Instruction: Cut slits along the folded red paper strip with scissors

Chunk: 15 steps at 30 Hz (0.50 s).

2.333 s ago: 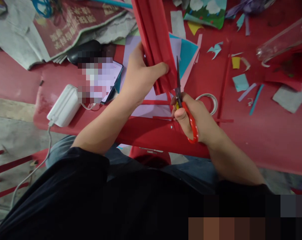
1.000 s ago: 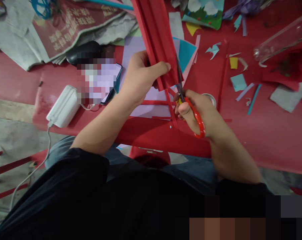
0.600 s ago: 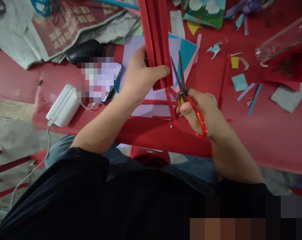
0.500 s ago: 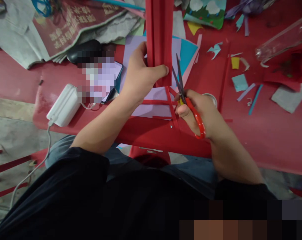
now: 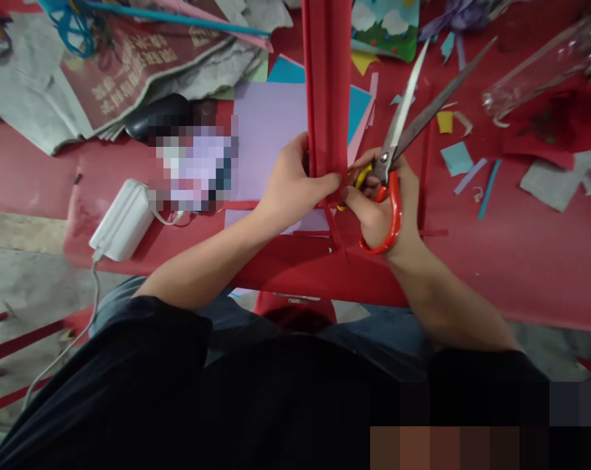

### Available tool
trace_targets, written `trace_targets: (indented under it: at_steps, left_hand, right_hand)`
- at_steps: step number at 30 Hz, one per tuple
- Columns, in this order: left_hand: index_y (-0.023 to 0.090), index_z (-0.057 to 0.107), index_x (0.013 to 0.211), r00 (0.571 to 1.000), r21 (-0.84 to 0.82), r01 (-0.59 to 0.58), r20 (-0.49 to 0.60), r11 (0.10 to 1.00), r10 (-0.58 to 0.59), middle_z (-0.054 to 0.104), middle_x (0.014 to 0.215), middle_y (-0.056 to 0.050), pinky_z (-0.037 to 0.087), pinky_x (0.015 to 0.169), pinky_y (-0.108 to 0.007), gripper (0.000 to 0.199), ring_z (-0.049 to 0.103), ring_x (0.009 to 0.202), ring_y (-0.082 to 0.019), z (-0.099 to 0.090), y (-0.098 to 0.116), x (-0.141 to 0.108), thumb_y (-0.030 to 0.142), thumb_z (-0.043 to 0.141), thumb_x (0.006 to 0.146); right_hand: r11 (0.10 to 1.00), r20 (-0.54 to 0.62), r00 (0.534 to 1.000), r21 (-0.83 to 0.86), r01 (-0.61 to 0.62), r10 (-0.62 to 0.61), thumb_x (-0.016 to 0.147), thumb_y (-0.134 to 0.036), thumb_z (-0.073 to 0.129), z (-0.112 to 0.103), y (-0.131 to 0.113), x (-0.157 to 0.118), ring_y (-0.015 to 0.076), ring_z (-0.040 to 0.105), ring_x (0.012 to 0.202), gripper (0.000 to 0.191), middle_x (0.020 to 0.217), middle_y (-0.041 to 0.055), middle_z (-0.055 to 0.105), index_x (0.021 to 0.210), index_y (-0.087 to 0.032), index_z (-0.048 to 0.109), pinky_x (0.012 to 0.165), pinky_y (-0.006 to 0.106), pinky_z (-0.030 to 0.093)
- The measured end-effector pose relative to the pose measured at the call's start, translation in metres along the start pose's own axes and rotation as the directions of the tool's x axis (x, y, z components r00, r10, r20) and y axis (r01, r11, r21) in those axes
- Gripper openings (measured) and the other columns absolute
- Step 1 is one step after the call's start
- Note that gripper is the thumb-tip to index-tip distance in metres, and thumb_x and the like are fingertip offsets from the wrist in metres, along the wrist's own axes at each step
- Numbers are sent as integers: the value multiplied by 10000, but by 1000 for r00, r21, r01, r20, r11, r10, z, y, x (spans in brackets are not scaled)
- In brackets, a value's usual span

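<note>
A long folded strip of red paper (image 5: 328, 91) runs up from the middle of the view. Its near end is in the grip of my left hand (image 5: 295, 179), thumb on top and fingers hidden behind. Close by on the right, my right hand (image 5: 386, 209) is closed around scissors (image 5: 392, 153) with red handles, the blades spread and pointing away from the strip. The fingertips of that hand meet the strip's lower corner. Purple paper (image 5: 270, 130) and blue paper (image 5: 361, 108) lie beneath the strip.
On the red table are a white power bank (image 5: 122, 220) with a cable, a black mouse-like object (image 5: 157, 116), a partly blurred phone and newspaper (image 5: 113, 78). To the right are paper scraps (image 5: 456, 158) and a clear plastic bottle (image 5: 540, 68).
The scissors have swung right, away from the strip, and their blades are spread wider. My right fingertips have come to the strip's lower corner. My left hand and the strip have shifted slightly right and nearer.
</note>
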<state>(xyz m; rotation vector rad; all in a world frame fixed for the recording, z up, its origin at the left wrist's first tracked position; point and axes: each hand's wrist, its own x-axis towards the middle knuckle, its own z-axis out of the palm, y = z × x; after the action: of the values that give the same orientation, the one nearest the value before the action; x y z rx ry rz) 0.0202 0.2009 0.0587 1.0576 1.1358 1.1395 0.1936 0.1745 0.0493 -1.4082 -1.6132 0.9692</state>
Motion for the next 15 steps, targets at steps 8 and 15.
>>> trace_targets:
  at_steps: [8,15]
  left_hand:
    - [223,681,826,988,7,120,96,993,-120,707,695,-10,539,562,-303,157,647,632,-153,1,-10,-1,151,780,727]
    - [238,661,805,996,-19,-49,-80,999,47,711,691,12,561,554,-317,146,645,584,-144,-6,-1,7,138,766,782]
  right_hand:
    - [998,-3,1000,50,-24,24,1021,-460,721,-4,6,7,260,688,902,268,1069,43,686,1171,-344,531,835,483,624]
    - [996,140,990,86,-22,10,1101,-739,561,-6,-9,-6,235,634,778,432,856,-4,595,1151,-312,519,811,440,579]
